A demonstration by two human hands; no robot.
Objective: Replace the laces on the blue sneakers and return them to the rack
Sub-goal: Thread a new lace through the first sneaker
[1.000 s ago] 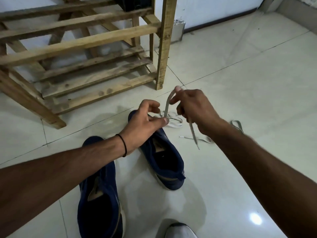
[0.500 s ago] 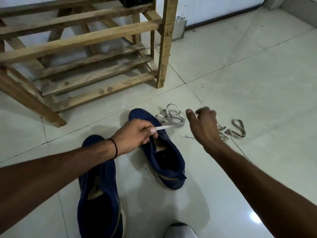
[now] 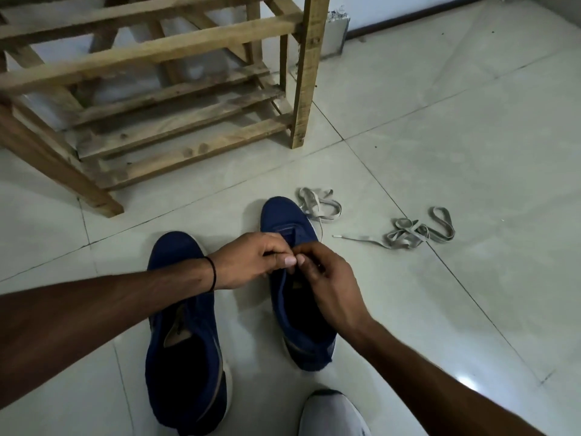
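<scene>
Left grip (image 3: 251,262) apparently pinches lace (image 3: 319,206) end. Right grip (image 3: 327,278) curls beside it at sneaker (image 3: 301,313) eyelets, likely to guide threading; cannot tell its hold.

The floor (image 3: 440,136) is laid with large pale glossy tiles, divided by thin dark grout lines that run slantwise across the view. A small bright glare of light (image 3: 465,379) is reflected on the tiles at the lower right. A white wall (image 3: 393,7) is seen at the top, edged along its foot by a dark skirting (image 3: 408,23). A rack (image 3: 157,51) of rough unpainted wooden slats is stood on the floor at the upper left, and a small grey metal box (image 3: 335,36) is set by the wall just behind its corner post
</scene>
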